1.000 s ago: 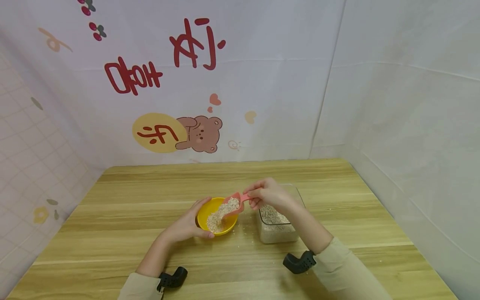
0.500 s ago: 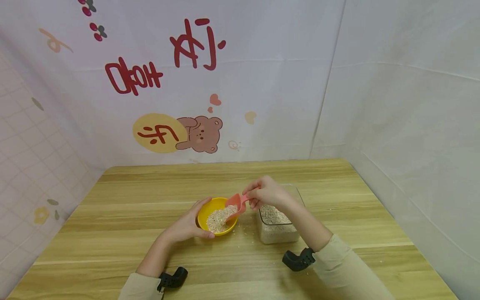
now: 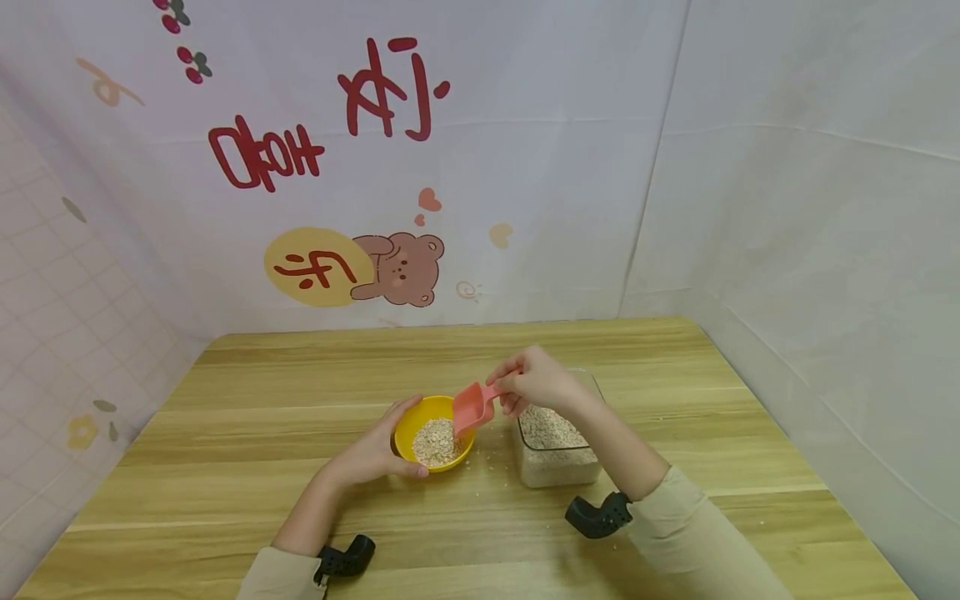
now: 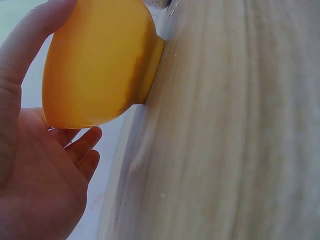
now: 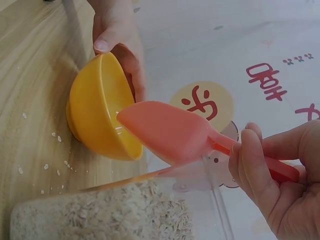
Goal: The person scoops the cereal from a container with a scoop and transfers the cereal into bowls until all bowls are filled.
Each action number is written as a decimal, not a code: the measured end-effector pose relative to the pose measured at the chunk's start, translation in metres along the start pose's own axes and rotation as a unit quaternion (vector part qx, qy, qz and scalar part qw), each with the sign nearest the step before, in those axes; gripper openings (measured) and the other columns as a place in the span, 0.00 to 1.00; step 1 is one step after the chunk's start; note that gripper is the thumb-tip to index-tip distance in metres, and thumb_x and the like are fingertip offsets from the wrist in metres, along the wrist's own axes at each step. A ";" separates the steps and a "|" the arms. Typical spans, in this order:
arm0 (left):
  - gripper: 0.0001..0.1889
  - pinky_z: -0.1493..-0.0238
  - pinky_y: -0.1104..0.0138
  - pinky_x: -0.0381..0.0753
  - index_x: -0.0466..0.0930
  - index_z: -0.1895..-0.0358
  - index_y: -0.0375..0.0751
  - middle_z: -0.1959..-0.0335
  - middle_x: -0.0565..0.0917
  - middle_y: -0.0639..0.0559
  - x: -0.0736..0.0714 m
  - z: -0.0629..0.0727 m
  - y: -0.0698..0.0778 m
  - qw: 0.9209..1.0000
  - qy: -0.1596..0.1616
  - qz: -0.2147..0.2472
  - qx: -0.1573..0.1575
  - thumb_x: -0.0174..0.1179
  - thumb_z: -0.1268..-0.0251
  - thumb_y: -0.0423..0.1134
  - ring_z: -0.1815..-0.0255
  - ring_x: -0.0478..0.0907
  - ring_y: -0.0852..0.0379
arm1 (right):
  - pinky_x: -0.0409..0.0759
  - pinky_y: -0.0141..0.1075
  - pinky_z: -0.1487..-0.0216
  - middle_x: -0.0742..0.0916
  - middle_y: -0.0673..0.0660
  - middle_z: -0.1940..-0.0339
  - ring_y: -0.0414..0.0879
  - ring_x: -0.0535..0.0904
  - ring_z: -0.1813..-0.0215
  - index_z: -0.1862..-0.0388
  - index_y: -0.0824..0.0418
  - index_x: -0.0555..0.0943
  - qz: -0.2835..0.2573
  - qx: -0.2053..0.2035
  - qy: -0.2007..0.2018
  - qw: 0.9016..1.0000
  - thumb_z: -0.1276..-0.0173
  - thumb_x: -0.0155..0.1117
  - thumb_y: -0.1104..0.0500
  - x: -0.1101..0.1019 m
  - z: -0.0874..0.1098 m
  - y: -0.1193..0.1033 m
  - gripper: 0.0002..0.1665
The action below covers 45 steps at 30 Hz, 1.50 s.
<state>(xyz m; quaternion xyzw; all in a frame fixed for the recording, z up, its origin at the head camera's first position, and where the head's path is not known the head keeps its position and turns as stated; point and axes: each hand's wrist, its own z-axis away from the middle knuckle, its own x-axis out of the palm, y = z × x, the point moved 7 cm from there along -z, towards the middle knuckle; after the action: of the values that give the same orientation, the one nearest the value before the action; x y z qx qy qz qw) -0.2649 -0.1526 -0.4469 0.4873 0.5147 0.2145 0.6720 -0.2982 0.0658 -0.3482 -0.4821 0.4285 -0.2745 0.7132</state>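
A yellow bowl [image 3: 411, 423] stands on the table with rolled oats [image 3: 435, 443] heaped in it. My left hand [image 3: 366, 454] holds the bowl from its left side, thumb at the near rim and fingers round the far side. Between thumb and fingers, my right hand [image 3: 536, 385] grips the handle of a pink scoop [image 3: 472, 407]. The scoop tilts down over the bowl's right rim, and its inside looks bare of oats in the head view. From the right wrist view, the scoop's underside shows, its tip at the mouth of the bowl.
Right of the bowl, partly under my right forearm, stands a clear square container [image 3: 558, 471] of oats. Stray flakes [image 5: 59, 139] lie on the wooden table [image 3: 285, 375] between the two. A white printed cloth [image 3: 570, 208] hangs behind and along the sides.
Oats have slid out of the scoop into the bowl, and the scoop has tipped steeper. My right hand has risen slightly; the left hand and the bowl have stayed put.
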 end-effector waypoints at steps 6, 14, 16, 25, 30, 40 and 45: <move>0.58 0.35 0.40 0.54 0.50 0.25 0.41 0.26 0.53 0.41 0.000 0.000 -0.001 1.000 -0.001 -0.006 0.000 0.78 0.62 0.41 0.29 0.54 0.41 | 0.83 0.41 0.72 0.83 0.63 0.79 0.46 0.79 0.80 0.55 0.74 0.81 -0.016 -0.007 0.003 1.000 0.33 0.57 0.70 -0.002 0.005 -0.002 0.10; 0.57 0.34 0.41 0.52 0.50 0.25 0.41 0.26 0.52 0.41 0.000 0.000 -0.002 1.000 -0.001 -0.013 -0.001 0.78 0.60 0.43 0.29 0.53 0.42 | 0.83 0.41 0.69 0.83 0.66 0.75 0.45 0.79 0.77 0.52 0.75 0.80 -0.039 -0.017 0.000 0.999 0.32 0.56 0.70 -0.004 0.008 0.007 0.13; 0.57 0.34 0.40 0.52 0.49 0.25 0.40 0.26 0.52 0.40 0.000 0.000 -0.003 1.000 -0.001 -0.014 -0.003 0.77 0.59 0.41 0.29 0.53 0.41 | 0.83 0.41 0.69 0.83 0.65 0.75 0.45 0.79 0.76 0.51 0.75 0.79 -0.044 -0.021 0.001 0.999 0.32 0.56 0.69 -0.004 0.009 0.009 0.14; 0.57 0.35 0.39 0.52 0.49 0.25 0.41 0.25 0.50 0.40 0.001 -0.001 -0.004 1.000 0.000 -0.018 -0.013 0.77 0.59 0.41 0.28 0.52 0.40 | 0.84 0.41 0.69 0.82 0.70 0.73 0.46 0.79 0.76 0.51 0.75 0.80 -0.065 -0.045 0.021 0.997 0.32 0.55 0.69 -0.008 0.014 0.018 0.15; 0.58 0.34 0.40 0.53 0.49 0.24 0.43 0.25 0.50 0.42 0.000 0.001 -0.002 1.000 -0.001 -0.019 -0.008 0.77 0.60 0.46 0.28 0.52 0.41 | 0.83 0.40 0.70 0.83 0.64 0.75 0.45 0.79 0.77 0.51 0.74 0.80 -0.080 -0.050 0.047 0.994 0.34 0.56 0.69 -0.013 0.018 0.022 0.15; 0.59 0.34 0.42 0.54 0.49 0.24 0.43 0.26 0.52 0.45 0.001 0.000 -0.003 1.000 0.000 -0.017 -0.005 0.78 0.62 0.46 0.29 0.53 0.44 | 0.83 0.38 0.74 0.83 0.63 0.77 0.43 0.77 0.80 0.54 0.76 0.81 -0.114 -0.061 0.092 0.987 0.37 0.57 0.71 -0.022 0.030 0.025 0.14; 0.59 0.33 0.41 0.52 0.49 0.24 0.42 0.25 0.52 0.45 0.001 0.000 -0.001 1.000 0.001 -0.013 0.002 0.78 0.62 0.45 0.28 0.52 0.44 | 0.82 0.36 0.75 0.82 0.63 0.77 0.42 0.75 0.80 0.53 0.76 0.80 -0.126 -0.064 0.096 0.985 0.37 0.56 0.71 -0.026 0.033 0.030 0.15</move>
<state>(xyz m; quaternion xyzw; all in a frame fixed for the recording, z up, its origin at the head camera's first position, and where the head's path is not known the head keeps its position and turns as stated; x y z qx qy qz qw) -0.2644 -0.1525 -0.4482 0.4817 0.5221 0.2056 0.6732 -0.2826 0.1131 -0.3608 -0.5480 0.4478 -0.3793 0.5961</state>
